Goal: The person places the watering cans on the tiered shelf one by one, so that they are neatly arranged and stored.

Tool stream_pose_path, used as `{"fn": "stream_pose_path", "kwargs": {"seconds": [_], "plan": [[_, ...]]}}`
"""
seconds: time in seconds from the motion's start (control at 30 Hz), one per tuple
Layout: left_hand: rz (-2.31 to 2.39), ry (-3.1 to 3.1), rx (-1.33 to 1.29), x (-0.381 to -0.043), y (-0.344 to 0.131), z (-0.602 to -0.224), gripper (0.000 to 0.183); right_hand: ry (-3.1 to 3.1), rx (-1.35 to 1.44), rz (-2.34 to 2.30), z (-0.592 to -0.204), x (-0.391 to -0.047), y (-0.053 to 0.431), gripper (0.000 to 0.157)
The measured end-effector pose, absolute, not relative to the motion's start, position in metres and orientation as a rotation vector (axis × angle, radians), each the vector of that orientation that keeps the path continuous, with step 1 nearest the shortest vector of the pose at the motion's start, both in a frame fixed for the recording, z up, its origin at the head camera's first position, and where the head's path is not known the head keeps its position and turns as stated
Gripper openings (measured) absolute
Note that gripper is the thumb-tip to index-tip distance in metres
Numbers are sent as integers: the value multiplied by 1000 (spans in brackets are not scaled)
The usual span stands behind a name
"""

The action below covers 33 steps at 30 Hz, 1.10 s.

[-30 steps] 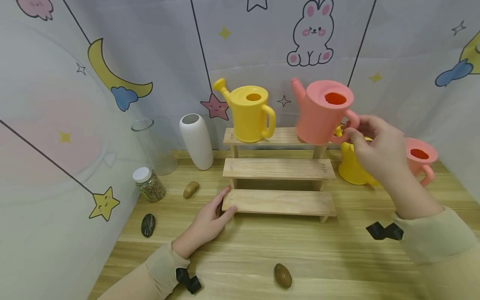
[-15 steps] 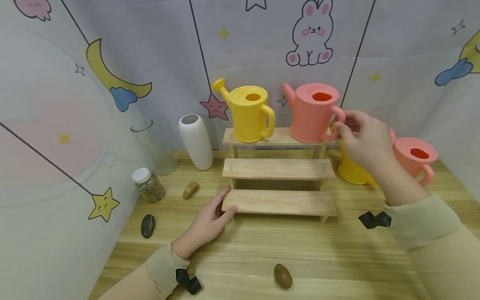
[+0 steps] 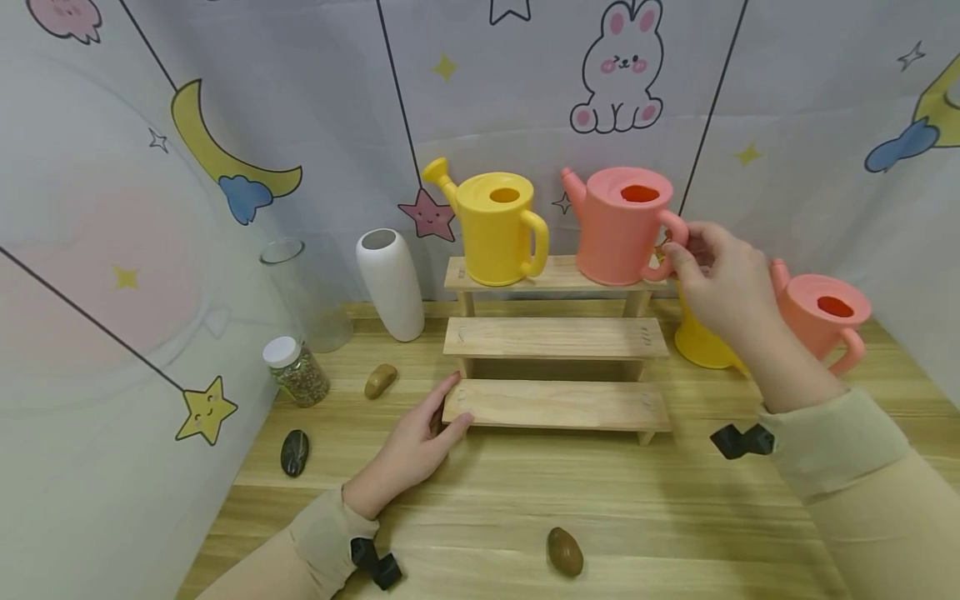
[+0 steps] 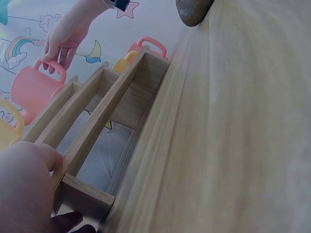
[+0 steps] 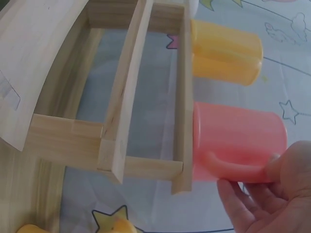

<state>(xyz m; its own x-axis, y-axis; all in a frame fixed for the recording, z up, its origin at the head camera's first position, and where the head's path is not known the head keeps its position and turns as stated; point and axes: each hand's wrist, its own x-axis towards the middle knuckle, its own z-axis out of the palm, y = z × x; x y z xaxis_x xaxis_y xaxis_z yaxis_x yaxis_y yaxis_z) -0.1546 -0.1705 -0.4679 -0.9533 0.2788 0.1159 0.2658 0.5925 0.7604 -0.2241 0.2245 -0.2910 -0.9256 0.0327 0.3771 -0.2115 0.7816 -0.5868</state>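
A three-step wooden stand (image 3: 555, 337) stands on the table. My left hand (image 3: 408, 446) grips the left end of its lowest step; in the left wrist view the thumb lies on the plank and fingertips show below. On the top step, toward the right, a pink watering can (image 3: 622, 229) stands upright with its spout pointing left. My right hand (image 3: 727, 283) pinches its handle between thumb and fingers, and the right wrist view shows the can's base (image 5: 197, 141) against the top plank. To its left on the same step is a yellow watering can (image 3: 495, 229).
Right of the stand are another yellow watering can (image 3: 701, 333), partly behind my right hand, and another pink one (image 3: 821, 317). At left stand a white vase (image 3: 392, 287), a clear glass vase (image 3: 311, 300) and a lidded jar (image 3: 298, 375). Several stones, one brown (image 3: 565, 552), lie about the table.
My right hand has moved left with the pink watering can and lowered it from a tilt to upright on the top step. The left hand has stayed on the stand.
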Motion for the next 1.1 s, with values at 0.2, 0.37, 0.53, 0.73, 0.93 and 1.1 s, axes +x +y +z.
{"fn": "stream_pose_path", "kwargs": {"seconds": [0.2,0.37,0.53,0.73,0.93,1.1], "plan": [[1305,2803,495,-156,-169,-468,70,-2612,131,966,-297,-223,230,52],[1295,2807,482,-155,-170,-468,70,-2611,123,1037,-305,-218,237,58],[1297,2806,475,-155,-171,-469,70,-2603,13,1095,-319,-211,252,64],[1313,2805,486,-156,-172,-471,70,-2416,-211,1081,-345,-202,286,50],[1306,2810,494,-156,-172,-471,70,-2117,-392,1028,-377,-198,323,42],[1308,2797,490,-156,-172,-471,71,-2143,-636,1085,-396,-191,347,51]]}}
